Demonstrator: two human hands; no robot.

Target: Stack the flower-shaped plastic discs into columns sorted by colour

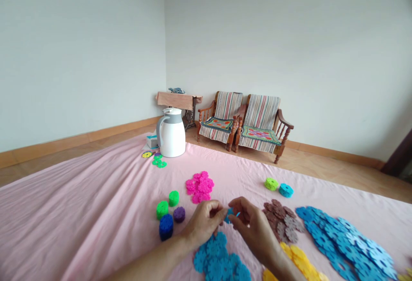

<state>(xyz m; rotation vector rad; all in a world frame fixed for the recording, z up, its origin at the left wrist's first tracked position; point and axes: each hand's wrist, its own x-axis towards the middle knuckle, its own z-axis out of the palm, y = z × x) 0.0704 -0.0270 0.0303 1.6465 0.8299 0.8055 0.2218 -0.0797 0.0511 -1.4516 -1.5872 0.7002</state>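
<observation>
My left hand (208,220) is closed, thumb and forefinger pinched at the edge of a light-blue notched plastic disc (228,215). From the other side, my right hand (253,225) curls its thumb and fingers around the same disc, hiding part of it. Just below the hands lies a loose pile of blue notched discs (219,259). Pink discs (200,186) are heaped beyond my left hand. Brown discs (282,221) spread to the right of my right hand, and yellow discs (302,261) lie partly behind that forearm.
Left of my hands stand green stacks (162,209), a dark-blue stack (166,227) and a purple stack (179,214). Lime (271,183) and blue (286,190) stacks sit farther right, above a large blue heap (347,242). A white jug (173,137) stands on the pink cloth (106,212).
</observation>
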